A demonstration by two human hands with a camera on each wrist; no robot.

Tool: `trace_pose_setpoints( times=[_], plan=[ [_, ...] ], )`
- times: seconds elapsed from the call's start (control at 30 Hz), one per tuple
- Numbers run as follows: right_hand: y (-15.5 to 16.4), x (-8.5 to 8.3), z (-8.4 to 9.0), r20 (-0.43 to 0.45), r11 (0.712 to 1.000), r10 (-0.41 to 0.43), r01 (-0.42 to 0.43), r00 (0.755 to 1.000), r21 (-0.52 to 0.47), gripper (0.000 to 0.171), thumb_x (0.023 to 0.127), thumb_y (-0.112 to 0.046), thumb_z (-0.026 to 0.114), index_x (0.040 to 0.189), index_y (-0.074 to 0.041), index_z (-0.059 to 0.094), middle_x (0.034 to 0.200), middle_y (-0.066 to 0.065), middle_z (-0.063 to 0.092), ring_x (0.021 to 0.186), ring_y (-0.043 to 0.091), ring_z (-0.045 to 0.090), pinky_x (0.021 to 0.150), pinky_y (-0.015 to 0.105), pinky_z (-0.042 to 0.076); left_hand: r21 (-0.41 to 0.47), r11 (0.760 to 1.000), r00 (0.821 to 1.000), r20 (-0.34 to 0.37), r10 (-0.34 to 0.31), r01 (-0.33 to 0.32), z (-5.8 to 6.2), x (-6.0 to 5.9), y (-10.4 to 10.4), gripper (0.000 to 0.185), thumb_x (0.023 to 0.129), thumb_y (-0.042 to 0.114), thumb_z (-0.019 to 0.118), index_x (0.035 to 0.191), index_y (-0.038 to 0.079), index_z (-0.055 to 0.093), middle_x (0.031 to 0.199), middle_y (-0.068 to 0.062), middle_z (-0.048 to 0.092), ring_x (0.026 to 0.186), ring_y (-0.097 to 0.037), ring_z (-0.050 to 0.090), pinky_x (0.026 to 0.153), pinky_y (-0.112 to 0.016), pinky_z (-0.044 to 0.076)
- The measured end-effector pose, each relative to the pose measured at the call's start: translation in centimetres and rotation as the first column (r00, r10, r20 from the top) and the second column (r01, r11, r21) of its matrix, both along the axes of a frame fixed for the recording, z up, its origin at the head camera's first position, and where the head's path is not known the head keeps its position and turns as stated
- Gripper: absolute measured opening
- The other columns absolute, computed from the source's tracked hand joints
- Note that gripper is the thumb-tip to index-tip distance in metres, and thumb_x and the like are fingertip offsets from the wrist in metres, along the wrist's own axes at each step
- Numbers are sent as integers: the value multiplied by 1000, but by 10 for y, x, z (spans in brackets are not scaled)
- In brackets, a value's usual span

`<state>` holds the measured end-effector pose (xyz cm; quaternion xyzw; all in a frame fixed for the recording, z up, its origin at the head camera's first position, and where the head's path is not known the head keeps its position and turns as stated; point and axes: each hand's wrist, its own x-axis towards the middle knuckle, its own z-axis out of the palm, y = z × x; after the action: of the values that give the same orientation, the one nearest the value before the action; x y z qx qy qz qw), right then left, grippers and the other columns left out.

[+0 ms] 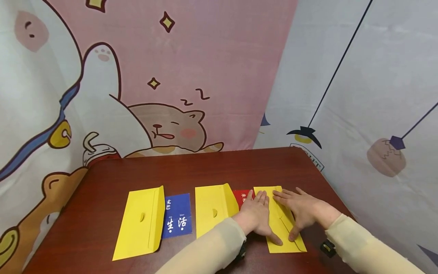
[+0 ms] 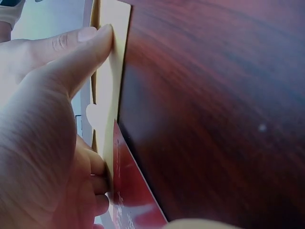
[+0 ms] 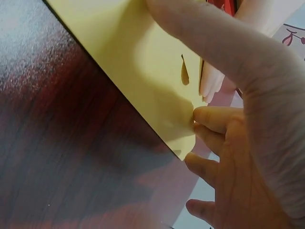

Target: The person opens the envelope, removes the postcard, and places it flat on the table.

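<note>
A yellow paper envelope [image 1: 278, 219] lies on the right part of the table, with both hands on it. My left hand [image 1: 254, 217] rests along its left side, fingers extended and thumb near the lower end. On the right, my right hand [image 1: 300, 208] touches the flap side with spread fingers, its thumb lower down. The right wrist view shows the flap [image 3: 143, 81] with a small slit. A red card [image 1: 241, 195] with white writing lies just left of this envelope, partly hidden by the left hand; the left wrist view shows the card [image 2: 133, 191] against the envelope's edge.
A second yellow envelope [image 1: 209, 207] lies in the middle, partly covered by the left sleeve. Farther left are a blue card [image 1: 178, 216] with white characters and a third yellow envelope [image 1: 135, 219]. All are on a dark red wooden table [image 1: 191, 167] before a cartoon-printed curtain [image 1: 219, 68].
</note>
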<state>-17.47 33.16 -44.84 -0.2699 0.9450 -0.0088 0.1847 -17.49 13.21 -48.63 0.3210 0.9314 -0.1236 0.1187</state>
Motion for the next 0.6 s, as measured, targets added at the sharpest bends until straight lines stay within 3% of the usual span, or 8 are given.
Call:
trace_pose_setpoints(
  times=[0.6],
  plan=[
    [12,2,19,19,999,-49,49,999,-21,139,51,-72,95,161,-6,43,168,14,37,153,49,28,114,81,10,-10,1000,1000,5,7,-7,2,2,1,139,63,108,43,171,24,20,175,7,16,160,-12,11,128,-43,12]
  ],
)
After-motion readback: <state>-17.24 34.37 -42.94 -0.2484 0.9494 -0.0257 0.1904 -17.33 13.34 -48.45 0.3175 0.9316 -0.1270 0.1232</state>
